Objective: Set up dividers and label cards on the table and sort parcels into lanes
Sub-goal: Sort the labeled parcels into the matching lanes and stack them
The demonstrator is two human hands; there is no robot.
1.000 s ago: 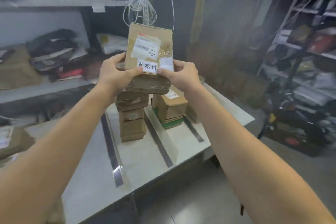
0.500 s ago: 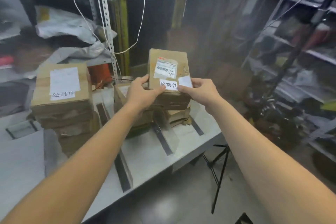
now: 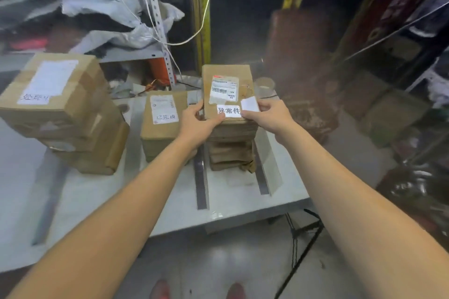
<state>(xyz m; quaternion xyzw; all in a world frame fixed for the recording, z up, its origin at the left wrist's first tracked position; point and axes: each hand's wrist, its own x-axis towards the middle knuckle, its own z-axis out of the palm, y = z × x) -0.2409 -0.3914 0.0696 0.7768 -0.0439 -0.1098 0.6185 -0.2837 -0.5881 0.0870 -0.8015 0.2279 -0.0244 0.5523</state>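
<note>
A brown cardboard parcel (image 3: pixel 227 75) with a shipping label rests on top of the right stack (image 3: pixel 230 153) of parcels. My left hand (image 3: pixel 198 122) grips its near left edge, thumb on a white label card (image 3: pixel 228 111) lying on it. At the parcel's near right corner my right hand (image 3: pixel 266 114) holds it, fingers on a small white slip (image 3: pixel 249 104). A middle stack (image 3: pixel 162 124) and a larger left stack (image 3: pixel 63 109) each carry a white label. Dark divider strips (image 3: pixel 201 177) run across the white table (image 3: pixel 233 201) between the stacks.
A metal shelf post (image 3: pixel 155 14) with hanging white cords and plastic bags stands behind the table. A clear tape roll (image 3: pixel 264 85) sits behind the right stack. Dark shelving fills the right side. A black tripod leg (image 3: pixel 301 250) stands by the table's right front corner.
Both hands lowered the parcel from chest height down onto the right stack. The view tilted down and swung left, bringing the left stack into sight.
</note>
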